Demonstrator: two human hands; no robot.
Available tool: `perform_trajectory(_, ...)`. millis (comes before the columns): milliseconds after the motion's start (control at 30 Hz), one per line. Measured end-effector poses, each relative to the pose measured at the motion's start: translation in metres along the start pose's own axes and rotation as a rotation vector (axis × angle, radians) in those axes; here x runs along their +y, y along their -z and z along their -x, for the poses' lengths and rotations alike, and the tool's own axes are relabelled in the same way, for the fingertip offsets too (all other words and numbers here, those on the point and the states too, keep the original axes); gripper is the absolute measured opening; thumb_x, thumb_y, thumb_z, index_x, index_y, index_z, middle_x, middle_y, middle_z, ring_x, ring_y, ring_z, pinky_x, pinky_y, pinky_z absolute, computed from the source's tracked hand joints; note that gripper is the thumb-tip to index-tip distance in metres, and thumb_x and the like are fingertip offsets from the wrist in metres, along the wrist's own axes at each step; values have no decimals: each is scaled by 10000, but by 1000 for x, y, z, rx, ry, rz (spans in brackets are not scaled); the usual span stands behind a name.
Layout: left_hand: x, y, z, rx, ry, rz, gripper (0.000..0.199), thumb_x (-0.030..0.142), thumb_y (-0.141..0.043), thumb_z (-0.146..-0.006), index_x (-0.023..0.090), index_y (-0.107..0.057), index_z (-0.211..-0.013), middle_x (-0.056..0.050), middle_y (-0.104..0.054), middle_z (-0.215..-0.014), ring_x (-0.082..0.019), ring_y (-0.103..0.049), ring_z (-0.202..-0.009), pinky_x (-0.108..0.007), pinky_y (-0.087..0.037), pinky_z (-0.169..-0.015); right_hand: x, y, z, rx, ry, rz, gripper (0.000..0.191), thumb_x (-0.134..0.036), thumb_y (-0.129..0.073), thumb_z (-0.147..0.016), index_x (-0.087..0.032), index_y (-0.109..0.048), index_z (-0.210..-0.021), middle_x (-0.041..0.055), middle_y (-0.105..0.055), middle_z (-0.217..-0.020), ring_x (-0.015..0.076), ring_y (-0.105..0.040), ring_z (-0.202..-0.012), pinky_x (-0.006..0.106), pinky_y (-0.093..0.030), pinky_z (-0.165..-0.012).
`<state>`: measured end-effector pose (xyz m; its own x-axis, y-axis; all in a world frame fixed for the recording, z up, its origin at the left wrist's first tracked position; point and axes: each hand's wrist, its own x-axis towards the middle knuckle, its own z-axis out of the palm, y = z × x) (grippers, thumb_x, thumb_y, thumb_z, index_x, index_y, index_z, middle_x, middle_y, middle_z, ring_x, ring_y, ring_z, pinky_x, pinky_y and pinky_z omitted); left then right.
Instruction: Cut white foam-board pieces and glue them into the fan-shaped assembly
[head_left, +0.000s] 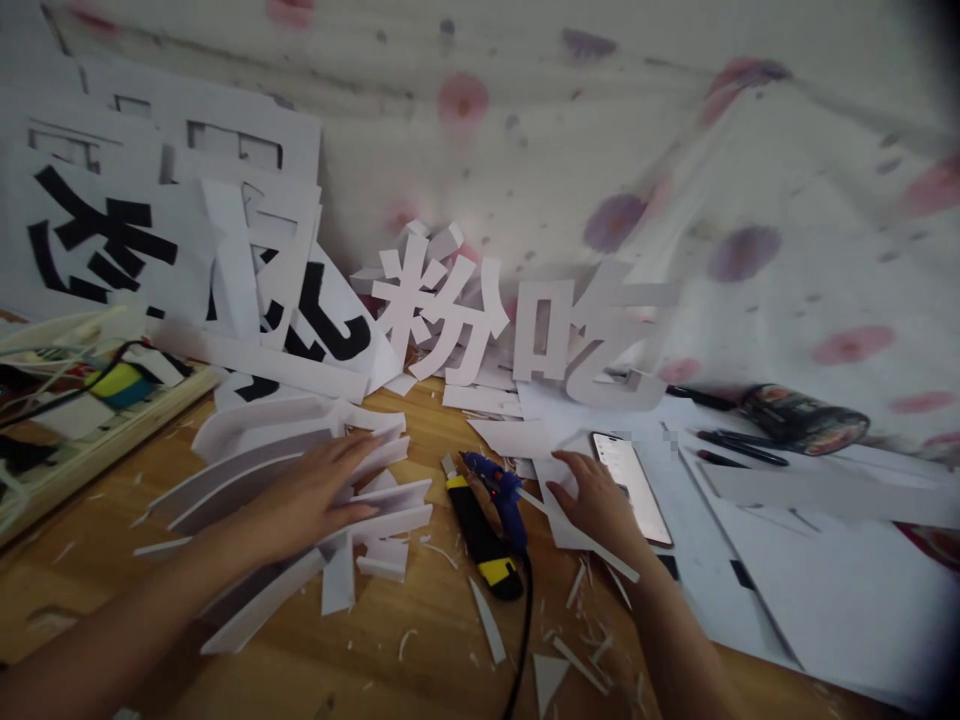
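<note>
Lying across a group of bent white strips (300,450) on the wooden tabletop (420,640), the left hand (319,490) is open, its fingers extended and its thumb set apart; whether it bears on a strip or only lightly touches one cannot be told from where one stands. The right hand (600,500), loosely curled and seemingly free of any object, is beside the smartphone (634,490). Between the hands lie a blue hot-glue gun (495,475), with a pale stick (581,540) extending from its rear, and a black-and-yellow utility knife (480,535). Cut-out white characters (544,330) stand behind.

Good handling, as judged from this layout: each strip is best taken by its edges with fingertip pressure, since a firm squeeze could crease the thin walls or flatten the curves. One piece is best parted from its neighbours before lifting, lest the overlapping edges catch. The small red light (493,492) suggests that the glue gun may be powered; fingers should therefore pass well clear of its nozzle, and the cord (523,630) should not be snagged. The knife tip lies close by that nozzle, so a reach across the middle calls for care, preferably from the handle side.
</note>
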<state>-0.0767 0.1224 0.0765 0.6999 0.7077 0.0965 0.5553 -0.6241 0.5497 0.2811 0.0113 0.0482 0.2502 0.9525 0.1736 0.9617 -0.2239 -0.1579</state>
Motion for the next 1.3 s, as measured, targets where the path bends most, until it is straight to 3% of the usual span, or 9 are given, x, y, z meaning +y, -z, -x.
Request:
perform_trajectory(67, 1, 1, -2, -8, -7, -22, 651, 324, -578, -798, 352, -316, -1393, -55, -408, -1441, -292, -398, -1297, -486, -329, -1050, -5, -9, -16, -19, 48, 65, 465, -228, -515, -808, -172, -475, -1268, 124, -536, -1287, 257, -462, -1212, 406, -372, -982)
perform_trajectory(167, 0, 1, -5, -46, 2, -84, 719, 295, -582, -784, 329, -250, -1421, -73, -372, -1460, -291, -397, -1293, -481, -339, -1039, -13, -18, -32, -49, 30, 100, 570, -223, -589, -773, -141, -429, -1315, 146, -482, -1353, 274, -403, -1272, 401, -334, -1015)
perform_trajectory(233, 0, 0, -5, -68, 3, -131, 769, 281, -607, -755, 316, -236, -1428, -88, -352, -1471, -308, -391, -1293, -488, -342, -1033, -18, -22, -37, -57, -5, 125, 578, -241, -617, -765, -117, -438, -1301, 165, -506, -1323, 294, -445, -1231, 391, -360, -977)
perform_trajectory(333, 1, -2, -5, -49, 18, -168, 796, 209, -612, -718, 319, -256, -1421, -88, -371, -1460, -325, -414, -1275, -499, -362, -1013, -23, -21, -36, -50, -60, 154, 417, -265, -582, -811, -105, -519, -1192, 169, -616, -1144, 294, -553, -1077, 372, -411, -861)
perform_trajectory(467, 3, 3, -7, 39, 30, -141, 714, 146, -542, -731, 322, -328, -1390, -74, -435, -1415, -313, -445, -1252, -495, -376, -1004, -25, -14, -30, -28, -79, 148, 191, -280, -493, -891, -157, -603, -988, 124, -669, -973, 257, -599, -968, 329, -405, -786)
perform_trajectory(667, -12, 17, -13, 177, 38, -121, 617, 173, -515, -759, 269, -389, -1356, -87, -452, -1402, -319, -424, -1268, -494, -332, -1037, -19, -3, -20, 63, -196, 65, 306, -264, -317, -951, -166, -585, -1062, 121, -676, -907, 234, -620, -845, 302, -376, -683)
perform_trajectory(933, -32, 13, -20, 207, 47, -147, 655, 202, -516, -759, 307, -346, -1382, -84, -475, -1374, -319, -450, -1244, -487, -362, -1013, -2, -8, 13, 107, -359, -162, 290, -227, -369, -821, -187, -517, -1068, 56, -646, -785, 204, -606, -695, 266, -374, -591)
perform_trajectory(1300, -19, 4, -31, 295, 52, -228, 535, 199, -490, -784, 270, -412, -1309, -67, -514, -1308, -356, -484, -1177, -529, -397, -960, 7, -7, 50, 63, -348, -435, 334, -280, -434, -746, -182, -571, -1035, 28, -650, -771, 190, -594, -636, 289, -440, -624)
